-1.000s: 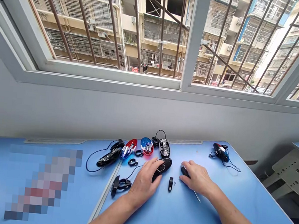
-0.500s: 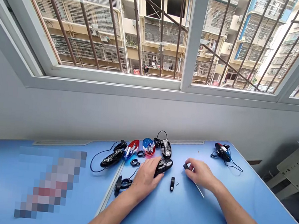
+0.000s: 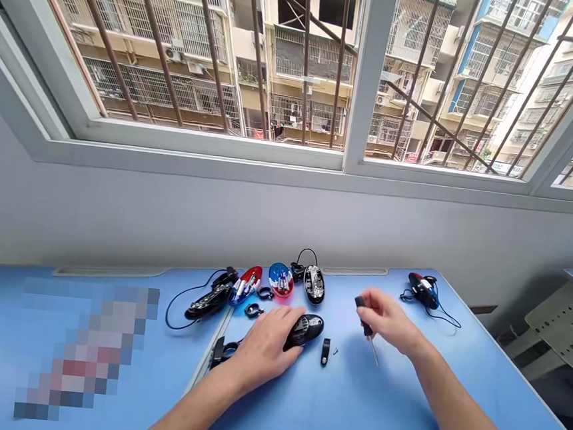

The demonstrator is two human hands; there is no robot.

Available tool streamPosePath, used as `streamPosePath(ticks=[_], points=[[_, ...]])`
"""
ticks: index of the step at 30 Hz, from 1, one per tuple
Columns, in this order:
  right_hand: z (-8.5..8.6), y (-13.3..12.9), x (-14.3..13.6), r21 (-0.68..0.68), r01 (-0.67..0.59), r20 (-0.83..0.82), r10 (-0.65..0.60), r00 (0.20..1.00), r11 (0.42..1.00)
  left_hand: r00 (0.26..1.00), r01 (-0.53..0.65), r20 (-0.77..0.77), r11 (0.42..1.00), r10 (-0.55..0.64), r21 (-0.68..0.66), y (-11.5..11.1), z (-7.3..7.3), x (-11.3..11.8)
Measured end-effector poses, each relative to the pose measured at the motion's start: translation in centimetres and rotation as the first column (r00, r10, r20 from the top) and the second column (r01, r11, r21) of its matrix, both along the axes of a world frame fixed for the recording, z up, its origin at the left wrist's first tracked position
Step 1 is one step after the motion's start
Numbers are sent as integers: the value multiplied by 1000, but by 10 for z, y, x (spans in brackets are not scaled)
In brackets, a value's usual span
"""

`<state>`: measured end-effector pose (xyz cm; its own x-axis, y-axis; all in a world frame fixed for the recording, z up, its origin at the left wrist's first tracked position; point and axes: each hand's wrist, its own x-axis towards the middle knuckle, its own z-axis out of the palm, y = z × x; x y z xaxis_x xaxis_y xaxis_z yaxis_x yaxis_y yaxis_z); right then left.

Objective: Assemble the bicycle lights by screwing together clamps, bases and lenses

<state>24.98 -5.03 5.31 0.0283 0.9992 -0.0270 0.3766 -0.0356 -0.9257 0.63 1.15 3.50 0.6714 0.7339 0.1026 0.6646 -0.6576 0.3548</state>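
My left hand (image 3: 270, 341) is wrapped over the left end of a black oval casing (image 3: 307, 329) on the blue table. A screwdriver (image 3: 364, 317) with a black handle is pinched in my right hand (image 3: 386, 321), its thin metal shaft slanting down to the right. Between the hands lie a small black clamp (image 3: 325, 352) and a tiny screw (image 3: 335, 351). A black bracket with a ring (image 3: 219, 351) sits left of my left hand, partly hidden by it. Just behind the held casing is an open black shell (image 3: 314, 285).
Along the back of the table (image 3: 452, 390) stand a blue and red shell (image 3: 281, 279), a red and blue one (image 3: 245, 286), black rings (image 3: 253, 310) and a black cabled unit (image 3: 208, 302). Another cabled unit (image 3: 423, 290) is at the right. A pixelated patch covers the left.
The screwdriver has turned more upright in my right hand, its handle now showing. My left hand and the casing have shifted slightly down, away from the open shell. The view has moved a little.
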Motion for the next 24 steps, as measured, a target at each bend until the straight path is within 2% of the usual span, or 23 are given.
streamPosePath(ticks=[1,3,5,11,13,15,17,20,24], points=[[-2,-1,0,6,-45,186,43,982,999,1000,6,-5,1000,-6,-1,0,0,0],[-6,-3,-1,-34,-103,511,106,853,994,1000,21,-11,1000,-21,-3,0,0,-2],[-8,-5,-3,-84,-103,661,132,739,991,1000,25,-3,1000,-25,-1,-1,1,-3],[-5,-8,-12,-144,-61,779,152,608,988,999,30,21,999,-29,-16,-7,2,-3],[-1,-11,-17,-101,-57,806,115,581,993,1000,20,14,1000,-20,-8,-9,1,-2],[2,-14,-24,-2,-118,817,70,572,993,1000,3,-14,1000,-2,19,-10,2,-1],[2,-18,-32,70,-251,821,87,564,965,998,-7,-69,999,10,41,-13,5,1],[-3,-23,-42,27,-410,850,195,490,912,986,-34,-165,999,37,25,-20,14,4],[-11,-24,-47,-27,-457,849,262,459,889,974,-77,-212,997,78,11,-33,26,5]])
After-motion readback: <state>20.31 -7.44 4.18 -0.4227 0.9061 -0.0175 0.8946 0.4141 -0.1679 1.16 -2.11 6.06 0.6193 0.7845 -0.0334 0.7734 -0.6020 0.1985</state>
